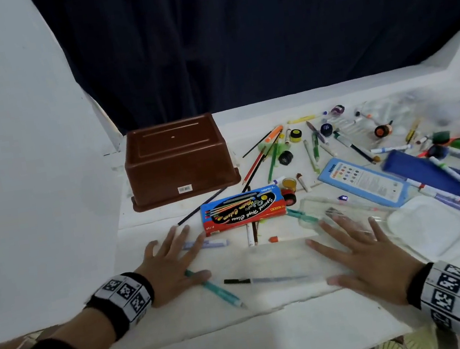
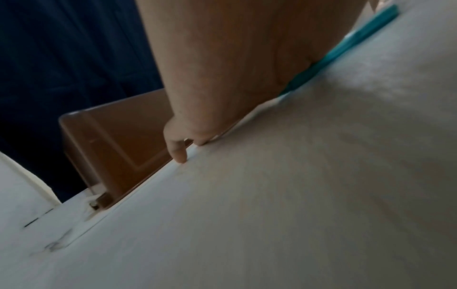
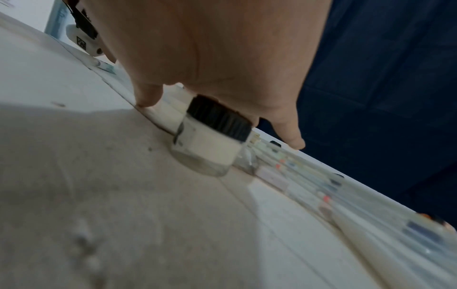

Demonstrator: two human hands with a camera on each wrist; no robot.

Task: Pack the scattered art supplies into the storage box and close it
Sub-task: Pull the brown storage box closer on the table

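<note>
Two hands: both lie flat on the worktop, fingers spread, gripping nothing.
Left hand: its palm rests over a teal pen whose long axis runs from under the hand toward the near right; a purple marker lies at its fingertips.
Right hand: laid on a clear plastic case; the right wrist view shows a small black-capped jar just under the palm.
Storage box: brown, resting upside down (base uppermost) at the far left, straight ahead of the left hand, which is the nearer one; its lid I cannot make out.
Supplies: the coloured-pencil box lies between the hands and a little beyond them; pens, brushes and paint pots scatter to the far right, nearer the right hand.
Judgement: nothing is packed yet; the box likely needs turning over by the left hand before anything goes in.
</note>
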